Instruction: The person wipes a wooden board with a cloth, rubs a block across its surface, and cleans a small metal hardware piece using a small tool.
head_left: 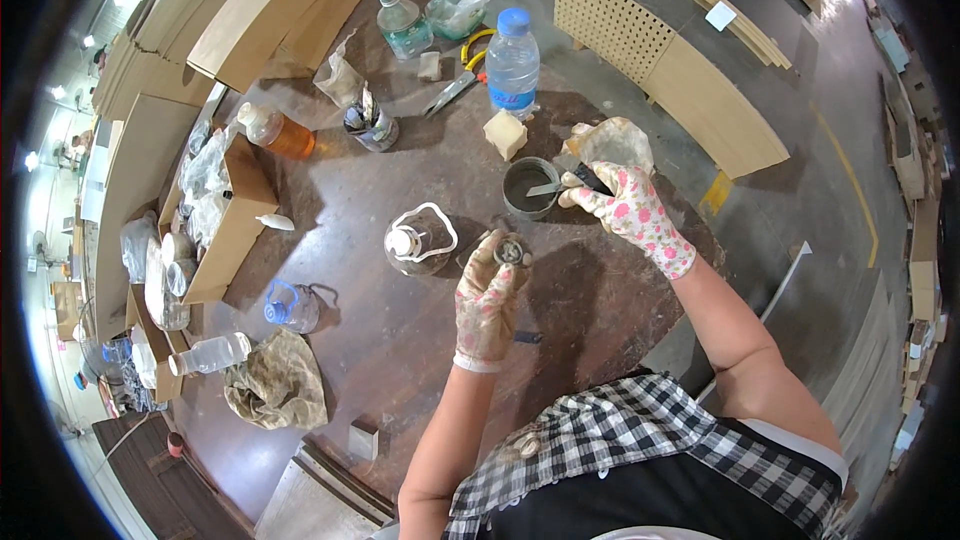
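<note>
My left hand (pixel 487 292), in a stained floral glove, holds a small round grey lid or cap (pixel 512 253) above the dark brown table (pixel 380 340). My right hand (pixel 628 206), in a pink-flowered glove, grips a putty knife (pixel 560 186) whose blade dips into a small round tin of grey paste (pixel 526 187). A dirty rag (pixel 612 143) lies just behind the right hand. A tan block (pixel 506 133) sits beside the tin.
A clear jug with a white handle (pixel 418 240) stands left of my left hand. Water bottles (pixel 512 60), an amber bottle (pixel 280 132), pliers (pixel 462 80), a cardboard box (pixel 235 220), a crumpled cloth (pixel 280 380) and a perforated board (pixel 620 25) surround the work spot.
</note>
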A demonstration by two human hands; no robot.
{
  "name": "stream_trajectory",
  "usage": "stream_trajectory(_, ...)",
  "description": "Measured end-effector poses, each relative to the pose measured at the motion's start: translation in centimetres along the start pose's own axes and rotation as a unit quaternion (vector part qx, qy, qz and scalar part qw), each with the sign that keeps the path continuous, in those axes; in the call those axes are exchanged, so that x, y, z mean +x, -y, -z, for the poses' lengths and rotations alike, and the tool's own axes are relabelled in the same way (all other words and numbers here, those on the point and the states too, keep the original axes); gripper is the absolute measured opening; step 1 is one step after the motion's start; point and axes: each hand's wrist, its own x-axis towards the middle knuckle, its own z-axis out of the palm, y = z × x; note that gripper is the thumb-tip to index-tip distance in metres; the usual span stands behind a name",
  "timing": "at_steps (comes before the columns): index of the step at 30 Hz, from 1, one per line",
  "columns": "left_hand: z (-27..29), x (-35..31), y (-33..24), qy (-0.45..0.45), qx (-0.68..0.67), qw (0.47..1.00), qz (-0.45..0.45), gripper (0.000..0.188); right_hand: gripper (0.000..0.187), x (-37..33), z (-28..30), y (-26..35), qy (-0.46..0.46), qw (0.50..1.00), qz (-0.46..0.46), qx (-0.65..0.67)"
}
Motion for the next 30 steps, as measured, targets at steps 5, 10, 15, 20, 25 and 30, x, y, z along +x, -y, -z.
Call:
stream_trajectory(5,0.4,0.6,0.3,0.002,0.009,1.0,0.006,0.051,0.013,0.0,-0.5,0.3,-0.106,0.988,0.069,-0.089)
stream_trajectory(10,0.3,1.0,0.7,0.007,0.006,1.0,0.007,0.05,0.034,0.3,-1.6,-1.3,-0.169,0.975,0.119,0.076)
stream_trajectory(15,0.5,2.3,1.6,0.009,0.037,0.999,-0.018,0.043,0.027,0.7,-1.0,-3.0,-0.13,0.978,0.036,0.159)
stream_trajectory(20,0.8,3.4,1.7,0.0,0.041,0.998,-0.043,0.042,0.024,-0.1,1.0,2.2,-0.096,0.906,-0.097,0.4)
stream_trajectory(25,-0.3,3.7,1.8,-0.003,0.037,0.998,-0.058,0.044,0.029,-0.8,2.0,3.3,-0.081,0.878,-0.118,0.457)
stream_trajectory(30,-0.2,3.1,1.6,-0.002,0.031,0.997,-0.066,0.046,0.029,-1.6,1.8,4.6,-0.081,0.876,-0.124,0.459)
